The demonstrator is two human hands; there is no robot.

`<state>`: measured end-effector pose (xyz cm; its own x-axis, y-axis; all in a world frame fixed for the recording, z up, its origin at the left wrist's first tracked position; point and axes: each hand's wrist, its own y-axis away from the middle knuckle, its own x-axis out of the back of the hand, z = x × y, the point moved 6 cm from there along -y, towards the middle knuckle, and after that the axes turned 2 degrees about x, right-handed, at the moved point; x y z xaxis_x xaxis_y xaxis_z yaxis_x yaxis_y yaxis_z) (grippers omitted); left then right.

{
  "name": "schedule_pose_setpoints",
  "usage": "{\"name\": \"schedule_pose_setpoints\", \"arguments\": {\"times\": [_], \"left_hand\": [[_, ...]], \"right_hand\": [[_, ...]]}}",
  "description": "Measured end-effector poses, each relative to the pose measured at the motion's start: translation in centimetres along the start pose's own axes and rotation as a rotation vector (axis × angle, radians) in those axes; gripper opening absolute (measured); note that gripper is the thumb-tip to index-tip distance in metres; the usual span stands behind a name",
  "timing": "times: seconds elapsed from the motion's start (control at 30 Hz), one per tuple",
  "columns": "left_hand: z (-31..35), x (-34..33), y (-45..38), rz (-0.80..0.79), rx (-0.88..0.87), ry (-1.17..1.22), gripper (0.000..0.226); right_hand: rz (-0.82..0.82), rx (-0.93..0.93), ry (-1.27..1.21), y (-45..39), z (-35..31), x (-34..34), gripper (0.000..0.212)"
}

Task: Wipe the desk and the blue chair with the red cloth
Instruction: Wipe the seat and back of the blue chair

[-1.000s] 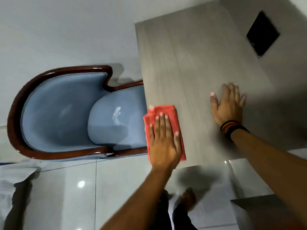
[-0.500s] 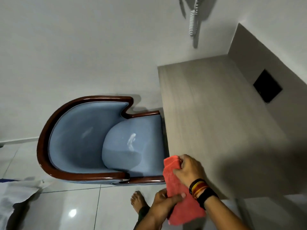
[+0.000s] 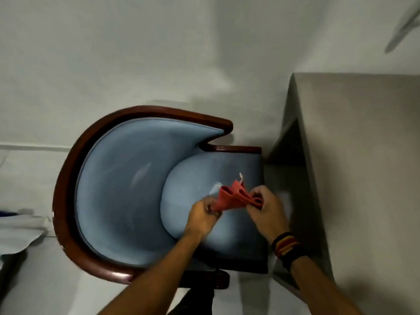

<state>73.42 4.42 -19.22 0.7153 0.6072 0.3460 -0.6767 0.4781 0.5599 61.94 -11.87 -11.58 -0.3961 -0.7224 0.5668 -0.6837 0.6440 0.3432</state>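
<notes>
The red cloth (image 3: 236, 197) hangs folded in the air above the seat of the blue chair (image 3: 127, 189), held at both ends. My left hand (image 3: 203, 216) pinches its left end and my right hand (image 3: 267, 209), with a striped band on the wrist, grips its right end. The chair has a dark wooden rim and a rounded blue seat cushion directly under the cloth. The grey desk (image 3: 363, 155) stands to the right of the chair, apart from both hands.
A pale wall fills the top of the view. White fabric (image 3: 18, 230) lies on the tiled floor at the left edge. A blurred pale object (image 3: 404, 26) hangs at the top right. My legs show below the chair.
The cloth left the desk edge, where my left hand pressed it flat. Both hands took it up and carried it left over the chair seat. The view swung left.
</notes>
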Motion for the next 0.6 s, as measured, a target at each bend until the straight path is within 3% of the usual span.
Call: {"name": "schedule_pose_setpoints", "arguments": {"times": [0.07,0.13,0.23,0.37,0.5,0.6], "left_hand": [[-0.8,1.9,-3.4,-0.026,-0.097,-0.259,0.031],[-2.6,3.0,-5.9,-0.077,-0.133,-0.534,0.025],[-5.8,4.7,-9.4,-0.047,-0.161,-0.679,0.035],[-9.8,7.0,-12.8,0.222,-0.2,-0.672,0.05],[-13.4,7.0,-16.4,0.352,-0.235,-0.773,0.054],[-15.4,6.6,-17.7,0.432,-0.272,-0.735,0.055]], "right_hand": [[-0.061,0.019,0.051,0.3,2.1,-3.2,0.031],[-0.213,0.0,0.088,2.1,5.4,-7.1,0.031],[-0.348,-0.094,0.052,4.7,11.1,-11.8,0.03],[-0.136,-0.098,0.088,1.4,15.4,-14.1,0.059],[-0.043,-0.079,0.497,-4.4,16.8,-19.8,0.101],[0.045,-0.106,0.731,-5.4,18.0,-22.7,0.099]]}}
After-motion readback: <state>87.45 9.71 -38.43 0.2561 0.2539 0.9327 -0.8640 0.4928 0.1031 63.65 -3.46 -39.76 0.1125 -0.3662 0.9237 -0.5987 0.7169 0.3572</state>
